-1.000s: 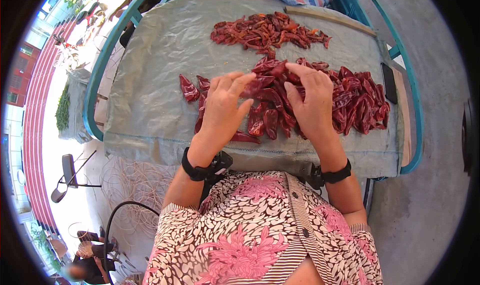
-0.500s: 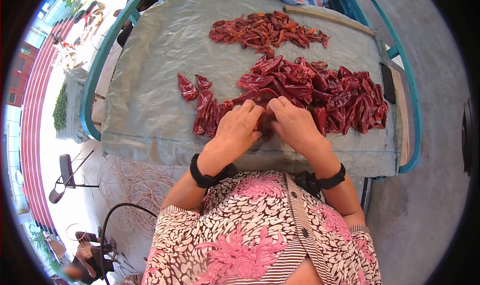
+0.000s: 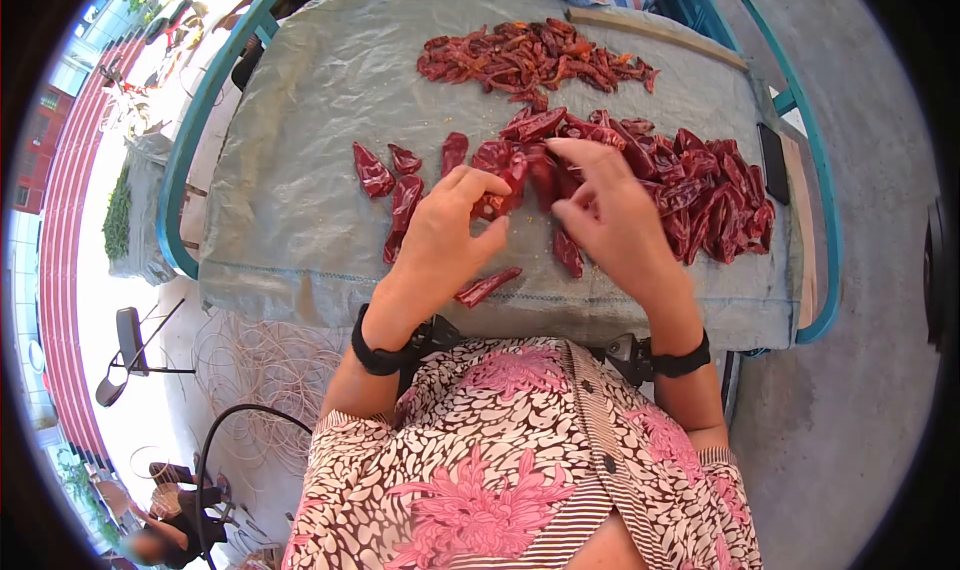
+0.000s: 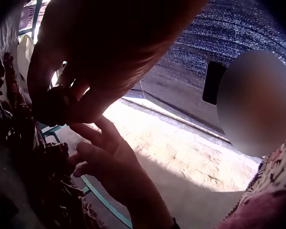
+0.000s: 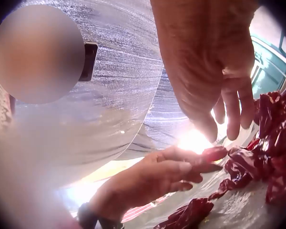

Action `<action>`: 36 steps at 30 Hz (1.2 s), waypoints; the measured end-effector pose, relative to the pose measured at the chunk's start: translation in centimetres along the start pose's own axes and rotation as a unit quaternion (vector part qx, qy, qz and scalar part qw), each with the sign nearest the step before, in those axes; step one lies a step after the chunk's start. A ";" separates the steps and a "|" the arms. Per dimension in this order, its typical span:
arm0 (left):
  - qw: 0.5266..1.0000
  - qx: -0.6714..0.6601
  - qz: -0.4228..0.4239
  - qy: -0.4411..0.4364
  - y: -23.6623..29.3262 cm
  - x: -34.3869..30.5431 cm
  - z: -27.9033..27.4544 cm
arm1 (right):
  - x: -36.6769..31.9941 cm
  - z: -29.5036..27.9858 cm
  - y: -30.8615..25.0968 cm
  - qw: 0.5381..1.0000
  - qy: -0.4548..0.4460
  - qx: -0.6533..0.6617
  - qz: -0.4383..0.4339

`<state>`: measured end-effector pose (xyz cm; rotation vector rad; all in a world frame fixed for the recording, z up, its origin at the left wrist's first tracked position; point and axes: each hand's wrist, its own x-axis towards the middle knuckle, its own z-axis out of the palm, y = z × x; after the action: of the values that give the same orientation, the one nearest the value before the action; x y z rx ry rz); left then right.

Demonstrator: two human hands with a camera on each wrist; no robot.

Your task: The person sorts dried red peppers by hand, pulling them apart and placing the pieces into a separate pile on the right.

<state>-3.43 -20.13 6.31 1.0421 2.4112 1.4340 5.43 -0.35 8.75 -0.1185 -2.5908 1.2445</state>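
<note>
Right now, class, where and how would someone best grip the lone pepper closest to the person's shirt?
Probably across its middle, coming down from above: the lone pepper is long and narrow, lies slantwise on the sheet, and no other pepper touches it, so both long sides look free for a pinch.

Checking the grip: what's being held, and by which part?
The left hand seems to pinch a red pepper; which part can't be told. The right hand holds nothing.
</note>
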 end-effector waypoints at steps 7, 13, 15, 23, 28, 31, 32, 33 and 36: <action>0.996 -0.070 0.048 -0.034 -0.1 0.2 0.1 | 0.1 1.7 2.0 0.994 -0.034 -0.036 -0.101; 0.998 -0.054 0.041 0.018 -1.6 0.6 0.3 | 0.7 0.6 2.7 0.992 0.031 -0.101 -0.076; 0.996 -0.025 0.086 0.025 -1.9 1.1 0.6 | 0.8 0.6 2.4 0.992 0.076 -0.089 -0.054; 0.986 0.147 -0.063 0.047 -3.4 0.8 -1.4 | -1.2 2.4 1.7 0.974 -0.182 -0.081 -0.108; 0.947 0.276 -0.160 -0.029 -2.6 -0.5 -3.2 | -1.4 5.2 2.0 0.939 -0.306 -0.088 -0.128; 0.941 0.282 -0.183 -0.046 -2.2 -1.1 -2.7 | -1.2 6.0 2.2 0.938 -0.297 -0.132 -0.121; 0.940 0.292 -0.175 -0.039 -2.3 -1.3 -2.4 | -1.1 6.0 2.3 0.939 -0.290 -0.143 -0.119; 0.938 0.301 -0.167 -0.032 -2.6 -1.5 -2.0 | -1.0 5.9 2.5 0.940 -0.282 -0.155 -0.116; 0.947 0.275 -0.163 -0.021 -3.4 -1.9 -1.2 | -0.8 4.9 2.5 0.969 -0.197 -0.117 -0.093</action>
<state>-4.20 -23.20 3.79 0.6881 2.8506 0.6389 4.79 -2.64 3.71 0.3570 -2.9940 0.9713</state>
